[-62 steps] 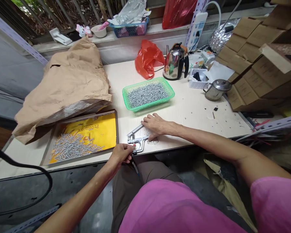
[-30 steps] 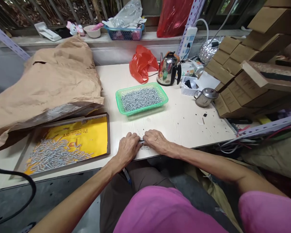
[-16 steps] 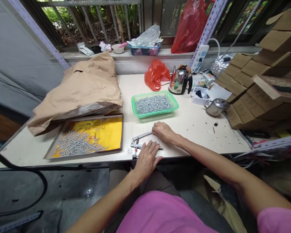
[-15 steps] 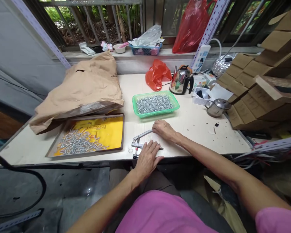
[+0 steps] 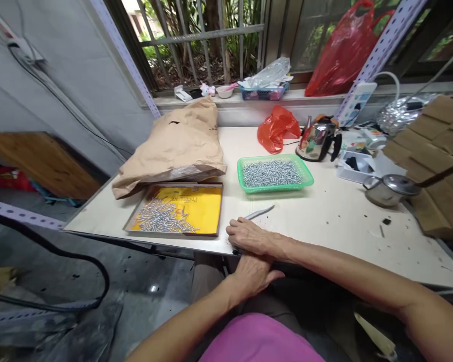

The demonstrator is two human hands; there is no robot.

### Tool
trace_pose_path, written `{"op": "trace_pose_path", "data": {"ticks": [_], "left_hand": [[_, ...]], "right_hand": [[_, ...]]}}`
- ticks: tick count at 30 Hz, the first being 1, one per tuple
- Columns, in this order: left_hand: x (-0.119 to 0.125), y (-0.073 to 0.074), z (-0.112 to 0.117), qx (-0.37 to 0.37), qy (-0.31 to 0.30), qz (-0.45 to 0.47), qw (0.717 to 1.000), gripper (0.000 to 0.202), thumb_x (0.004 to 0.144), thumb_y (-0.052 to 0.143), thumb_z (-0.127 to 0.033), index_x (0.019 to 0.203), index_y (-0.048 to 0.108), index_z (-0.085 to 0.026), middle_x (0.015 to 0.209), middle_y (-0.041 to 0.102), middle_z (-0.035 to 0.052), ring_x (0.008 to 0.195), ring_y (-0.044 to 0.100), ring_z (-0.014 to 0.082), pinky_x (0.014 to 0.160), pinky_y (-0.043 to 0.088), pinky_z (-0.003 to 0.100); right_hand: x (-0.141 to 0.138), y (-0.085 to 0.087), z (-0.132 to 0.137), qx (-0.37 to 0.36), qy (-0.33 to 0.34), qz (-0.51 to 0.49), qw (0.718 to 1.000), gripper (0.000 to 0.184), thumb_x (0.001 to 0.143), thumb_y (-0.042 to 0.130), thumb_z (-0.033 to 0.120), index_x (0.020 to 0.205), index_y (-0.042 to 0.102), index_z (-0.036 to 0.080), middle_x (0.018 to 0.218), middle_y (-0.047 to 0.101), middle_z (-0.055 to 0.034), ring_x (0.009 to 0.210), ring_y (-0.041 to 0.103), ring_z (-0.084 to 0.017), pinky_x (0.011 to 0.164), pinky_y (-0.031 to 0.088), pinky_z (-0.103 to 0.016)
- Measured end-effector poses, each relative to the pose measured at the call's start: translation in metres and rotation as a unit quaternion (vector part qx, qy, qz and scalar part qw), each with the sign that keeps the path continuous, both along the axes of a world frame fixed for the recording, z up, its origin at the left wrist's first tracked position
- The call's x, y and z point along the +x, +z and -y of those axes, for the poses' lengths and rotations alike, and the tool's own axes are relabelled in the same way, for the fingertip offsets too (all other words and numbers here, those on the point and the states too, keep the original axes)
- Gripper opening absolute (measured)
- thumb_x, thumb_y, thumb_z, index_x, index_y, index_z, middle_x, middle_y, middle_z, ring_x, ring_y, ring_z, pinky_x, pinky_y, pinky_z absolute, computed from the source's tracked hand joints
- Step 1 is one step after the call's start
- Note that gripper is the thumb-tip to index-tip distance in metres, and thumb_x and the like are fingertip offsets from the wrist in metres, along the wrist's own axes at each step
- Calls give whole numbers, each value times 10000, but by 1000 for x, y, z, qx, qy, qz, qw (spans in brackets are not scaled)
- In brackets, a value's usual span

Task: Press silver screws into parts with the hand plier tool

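My right hand [image 5: 249,235] is at the front table edge, fingers bent down over the near end of a grey metal lever tool [image 5: 262,211]. One slim handle of the tool sticks out behind the hand; its jointed end is covered. My left hand [image 5: 254,275] lies below and partly under my right hand, its thumb stretched out and its fingers hidden. What the right fingertips pinch cannot be made out. To the left, a shallow tray [image 5: 219,211] with a yellow lining holds loose silver screws [image 5: 162,218]. Behind the hands, a green basket [image 5: 275,188] is filled with small metal pieces [image 5: 272,172].
A large brown paper bag [image 5: 177,143] leans behind the tray. At the back stand a red plastic bag [image 5: 277,128] and a kettle [image 5: 319,141]. On the right are a lidded pot [image 5: 390,191] and stacked cardboard boxes [image 5: 434,151].
My right hand has left the lever's handle end and come left and nearer, over the tool's jointed end and my left hand. The view has swung left.
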State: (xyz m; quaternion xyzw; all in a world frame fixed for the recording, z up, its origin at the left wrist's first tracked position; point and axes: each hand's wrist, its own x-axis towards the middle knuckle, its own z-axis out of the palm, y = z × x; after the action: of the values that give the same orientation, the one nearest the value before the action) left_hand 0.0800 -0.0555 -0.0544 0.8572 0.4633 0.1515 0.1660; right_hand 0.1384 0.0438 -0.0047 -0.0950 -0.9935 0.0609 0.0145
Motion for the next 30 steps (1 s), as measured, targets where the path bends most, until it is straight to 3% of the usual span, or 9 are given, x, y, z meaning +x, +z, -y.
{"op": "trace_pose_path", "data": {"ticks": [3, 6, 10, 13, 17, 20, 24, 27, 30], "left_hand": [[-2, 3, 0, 33, -14, 5, 999, 610, 870, 534, -519, 1368, 436, -181, 1381, 511, 146, 1287, 456, 311, 1063, 373, 457], [-26, 19, -17, 90, 7, 3, 996, 425, 917, 491, -409, 1284, 522, -196, 1324, 553, 129, 1266, 464, 287, 1060, 375, 453], [-111, 53, -65, 99, 217, -90, 967, 312, 941, 369, -173, 1105, 635, -184, 1092, 636, 132, 1039, 550, 245, 885, 472, 399], [-178, 68, -98, 73, 320, -227, 917, 325, 915, 367, -135, 990, 681, -166, 984, 633, 136, 1004, 519, 274, 831, 456, 382], [-223, 67, -115, 15, 307, -284, 908, 309, 891, 388, -124, 915, 693, -170, 987, 629, 134, 1028, 495, 282, 758, 447, 338], [-232, 63, -118, -4, 272, -282, 920, 275, 870, 415, -119, 828, 683, -165, 952, 638, 135, 1007, 507, 270, 756, 442, 326], [-225, 71, -122, 7, 274, -205, 939, 194, 834, 496, -159, 767, 676, -128, 879, 668, 139, 957, 550, 263, 799, 438, 342], [-193, 82, -111, -7, 296, -99, 950, 231, 842, 524, -292, 867, 700, -145, 899, 702, 102, 854, 608, 221, 763, 463, 319], [-141, 85, -83, -170, 327, 120, 922, 333, 772, 580, -465, 860, 711, -172, 754, 700, 36, 584, 590, 144, 541, 448, 248]], "right_hand": [[3, 17, -4, -51, -58, -118, 990, 160, 938, 482, 217, 907, 634, 182, 910, 640, -63, 873, 526, -185, 783, 411, -312], [24, 54, -29, -39, -179, -279, 943, 249, 977, 402, 258, 942, 633, 174, 893, 644, -79, 875, 558, -187, 801, 438, -321], [66, 88, -91, 74, -327, -299, 894, 251, 956, 440, 325, 954, 652, 190, 889, 629, -93, 895, 566, -235, 825, 451, -399], [85, 80, -113, 109, -373, -226, 893, 288, 938, 466, 340, 1058, 646, 151, 941, 613, -129, 896, 572, -270, 752, 477, -408], [89, 46, -72, -2, -312, -173, 934, 294, 960, 442, 311, 1138, 619, 160, 978, 606, -104, 818, 596, -203, 707, 499, -336], [85, 22, -22, -104, -282, -122, 946, 265, 975, 423, 298, 1083, 635, 183, 939, 602, -68, 791, 600, -158, 728, 490, -287], [81, 3, 14, -130, -299, -32, 945, 217, 961, 464, 281, 1062, 623, 172, 974, 581, -67, 819, 576, -155, 706, 448, -265], [80, -5, 18, -100, -295, 5, 950, 204, 972, 435, 249, 977, 622, 167, 968, 580, -71, 855, 545, -167, 705, 400, -270], [80, -12, 17, -70, -291, 14, 954, 221, 981, 393, 206, 930, 604, 162, 942, 581, -70, 827, 520, -165, 689, 360, -276]]}}
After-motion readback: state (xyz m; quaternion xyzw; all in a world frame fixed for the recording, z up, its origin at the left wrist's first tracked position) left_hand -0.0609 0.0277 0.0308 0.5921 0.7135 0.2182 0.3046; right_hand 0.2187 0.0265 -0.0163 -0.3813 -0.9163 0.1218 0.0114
